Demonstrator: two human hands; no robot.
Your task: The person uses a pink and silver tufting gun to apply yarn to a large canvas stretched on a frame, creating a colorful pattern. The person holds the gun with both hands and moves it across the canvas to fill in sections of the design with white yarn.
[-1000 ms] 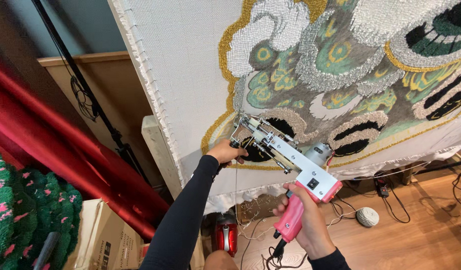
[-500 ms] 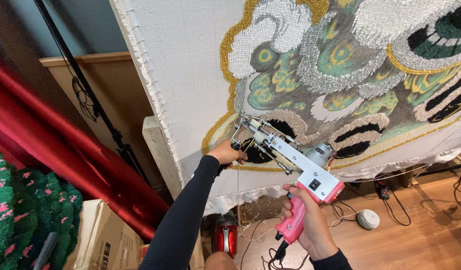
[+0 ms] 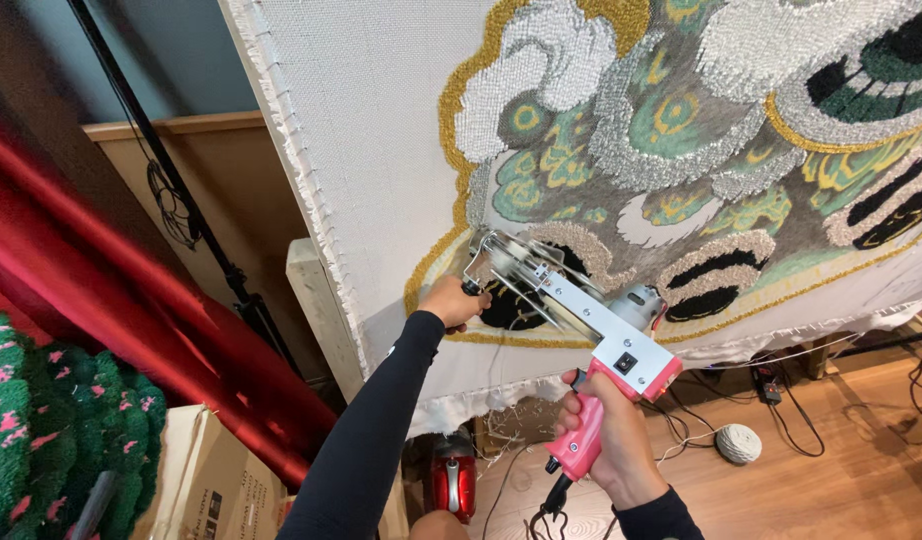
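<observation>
2 hands clamp tufting gun (image 3: 591,325): left hand (image 3: 453,300) on front grip, right hand (image 3: 606,440) wrapped round pink handle. Needle against stretched cloth (image 3: 381,130), beside black patch. Risk: tilt, needle tears backing.

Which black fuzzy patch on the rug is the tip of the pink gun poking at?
The black patch at the lower left, just inside the gold border beside the left hand. The other black patches sit further right, away from the tufting gun.
</observation>
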